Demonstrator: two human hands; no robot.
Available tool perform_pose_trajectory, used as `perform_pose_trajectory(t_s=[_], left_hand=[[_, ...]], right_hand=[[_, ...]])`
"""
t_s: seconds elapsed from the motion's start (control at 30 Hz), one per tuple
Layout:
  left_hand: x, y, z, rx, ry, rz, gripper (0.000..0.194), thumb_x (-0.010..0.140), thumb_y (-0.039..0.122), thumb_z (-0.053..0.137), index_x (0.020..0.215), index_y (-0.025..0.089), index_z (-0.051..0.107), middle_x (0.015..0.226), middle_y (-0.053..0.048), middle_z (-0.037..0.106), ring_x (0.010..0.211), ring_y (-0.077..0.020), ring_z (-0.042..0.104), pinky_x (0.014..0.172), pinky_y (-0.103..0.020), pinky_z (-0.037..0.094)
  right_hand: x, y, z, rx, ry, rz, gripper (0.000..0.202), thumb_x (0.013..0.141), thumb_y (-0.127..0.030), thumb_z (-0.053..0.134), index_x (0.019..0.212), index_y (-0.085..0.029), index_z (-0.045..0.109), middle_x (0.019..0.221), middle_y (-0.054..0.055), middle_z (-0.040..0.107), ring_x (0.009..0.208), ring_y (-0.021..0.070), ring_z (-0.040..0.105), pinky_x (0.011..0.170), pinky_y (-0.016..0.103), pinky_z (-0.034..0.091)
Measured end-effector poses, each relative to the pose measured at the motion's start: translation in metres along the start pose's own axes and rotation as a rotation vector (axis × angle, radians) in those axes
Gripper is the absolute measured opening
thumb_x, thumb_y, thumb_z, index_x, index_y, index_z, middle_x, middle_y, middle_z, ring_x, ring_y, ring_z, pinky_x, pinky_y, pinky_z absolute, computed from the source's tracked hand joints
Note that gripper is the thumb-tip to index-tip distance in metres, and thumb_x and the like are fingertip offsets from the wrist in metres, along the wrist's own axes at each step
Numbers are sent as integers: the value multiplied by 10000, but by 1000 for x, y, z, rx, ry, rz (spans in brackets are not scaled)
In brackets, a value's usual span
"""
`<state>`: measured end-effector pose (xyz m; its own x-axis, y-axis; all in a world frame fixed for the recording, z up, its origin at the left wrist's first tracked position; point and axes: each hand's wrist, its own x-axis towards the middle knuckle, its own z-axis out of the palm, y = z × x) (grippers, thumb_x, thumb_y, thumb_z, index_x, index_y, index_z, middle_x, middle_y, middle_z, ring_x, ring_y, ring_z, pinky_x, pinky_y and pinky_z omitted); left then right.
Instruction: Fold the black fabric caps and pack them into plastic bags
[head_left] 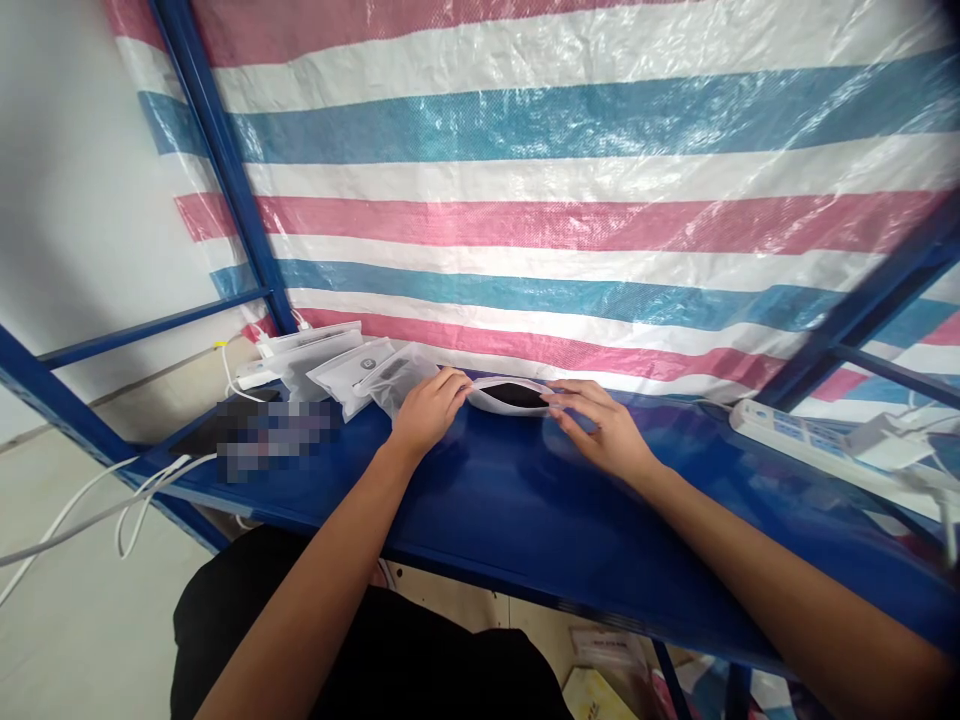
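A whitish frosted pouch (pixel 508 408) stands on the blue shelf with its mouth gaping upward, and dark material shows inside. My left hand (pixel 431 410) pinches the left end of the pouch's rim between thumb and fingers. At the opposite end, my right hand (pixel 600 425) holds the rim with its fingertips, the thumb lower and partly apart from the fingers. Just left of my left hand, a clear-fronted bag (pixel 401 375) leans among several similar white pouches (pixel 352 372), one bearing a small round dark mark.
The blue metal shelf (pixel 525 510) has frame posts at both sides. A white power strip (pixel 810 445) with plugged-in chargers lies at right. White cables (pixel 150 490) hang over the left edge beside a dark flat object (pixel 217 425). Striped plastic sheeting (pixel 525 220) covers the back.
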<state>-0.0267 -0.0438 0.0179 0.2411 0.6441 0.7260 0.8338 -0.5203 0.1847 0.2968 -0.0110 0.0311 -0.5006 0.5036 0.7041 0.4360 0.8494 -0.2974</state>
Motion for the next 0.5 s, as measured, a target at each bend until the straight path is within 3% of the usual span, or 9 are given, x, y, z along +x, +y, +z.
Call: perform_pose_trajectory(t_s=[0.1,0.23,0.37,0.5], left_hand=[[0,4,4,-17,-34,56,299,1191,364,437,1220,229,702,1231,-63,754,1114,-197,742,956,-304,577],[-2,16,12,16,-79,148,350,1201,372,395,1290,217,695,1272,-86,752,1103,-191,767,849,-274,609],[-5,42,26,59,-109,260,348,1194,331,403,1313,195,701,1306,-121,759,1012,-204,796,753,-275,618],[-5,65,34,61,-171,438,353,1189,257,367,1281,185,699,1314,-110,764,1064,-223,794,858,-307,645]], right_hand=[[-1,-4,6,20,-47,-11,266,1090,-347,608,1265,-341,809,1408,82,745,1345,331,689,1151,557,588],[-5,8,14,-50,-5,0,291,1082,-310,616,1320,-329,781,1434,106,710,1355,345,671,1167,587,572],[-9,22,19,-183,-18,-1,426,947,-305,803,1367,-319,736,1614,121,561,1457,421,557,1185,665,534],[-12,25,22,-267,-53,27,554,838,-251,869,1371,-301,726,1613,139,537,1438,470,548,1157,703,540]])
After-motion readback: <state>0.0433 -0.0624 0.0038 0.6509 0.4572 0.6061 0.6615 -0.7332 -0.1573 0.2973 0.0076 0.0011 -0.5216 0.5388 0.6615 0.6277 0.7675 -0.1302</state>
